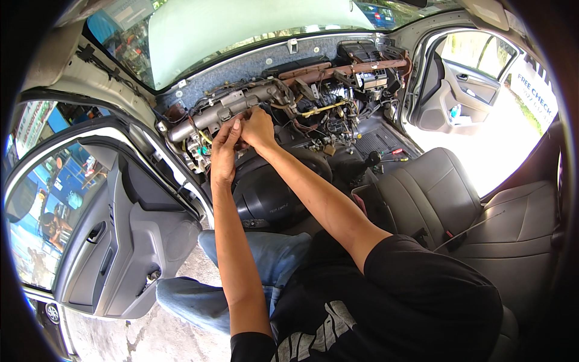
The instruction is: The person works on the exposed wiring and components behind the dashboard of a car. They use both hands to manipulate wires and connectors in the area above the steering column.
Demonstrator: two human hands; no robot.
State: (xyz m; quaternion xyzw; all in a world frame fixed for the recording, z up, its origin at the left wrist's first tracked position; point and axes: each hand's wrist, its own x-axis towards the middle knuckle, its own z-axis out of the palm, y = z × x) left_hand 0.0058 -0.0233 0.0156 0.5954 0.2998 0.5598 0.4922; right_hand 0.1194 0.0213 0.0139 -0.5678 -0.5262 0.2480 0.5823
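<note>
Both my hands reach to the stripped dashboard, just below a grey metal cross tube [192, 126]. My left hand [225, 148] is upright with thumb and fingers closed together under the tube. Beside it and slightly higher, my right hand [259, 128] is closed, its fingers curled in against the tube's underside. The two hands nearly touch. Whatever they grip is hidden behind the fingers. Below my wrists sits the black steering wheel [268, 194]. To the right of my right hand runs exposed wiring with a yellow-wrapped harness [322, 110].
The open driver's door [129, 232] stands at left, the open passenger door [461, 90] at far right. A brown bar [344, 71] crosses the dash. The gear lever [372, 159] rises beside the grey seat [425, 181]. Tools with red handles [395, 151] lie on the floor.
</note>
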